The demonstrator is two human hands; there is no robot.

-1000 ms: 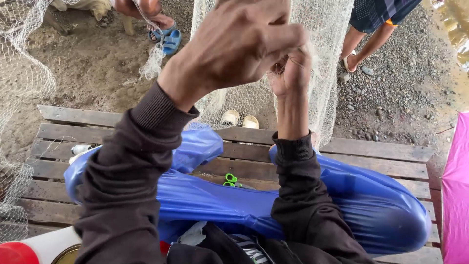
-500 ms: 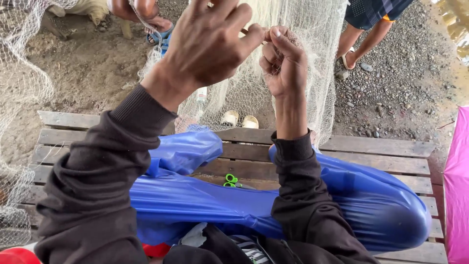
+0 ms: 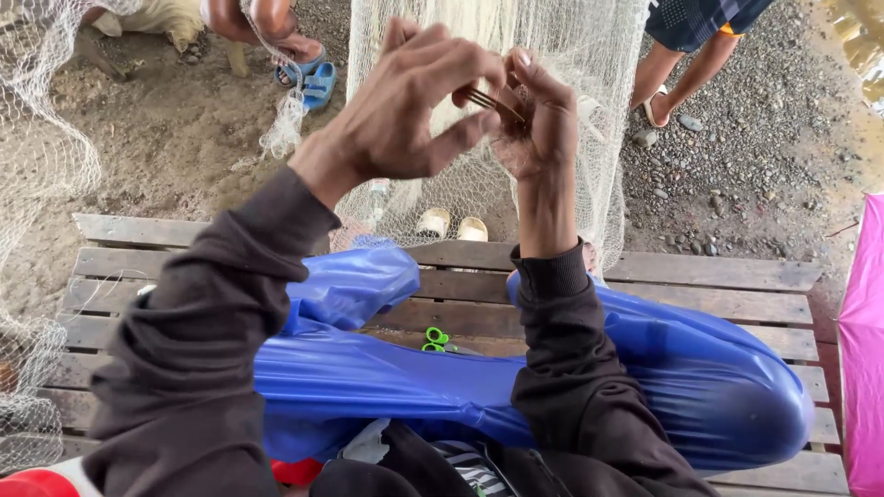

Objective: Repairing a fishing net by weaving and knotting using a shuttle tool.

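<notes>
Since half a second ago the hands have closed together, fingers now meeting. The net (image 3: 479,138) hangs before the bench (image 3: 709,271). The left hand (image 3: 405,110) and right hand (image 3: 539,120) pinch a thin brown needle (image 3: 493,101) between them at the mesh. Green scissors (image 3: 433,339) lie on the bench.

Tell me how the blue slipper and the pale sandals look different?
The blue slipper lies on the dirt at the top, beside another person's foot. The pale sandals sit as a pair against the wooden platform, behind the net, nobody wearing them. Both rest on the ground.
</notes>
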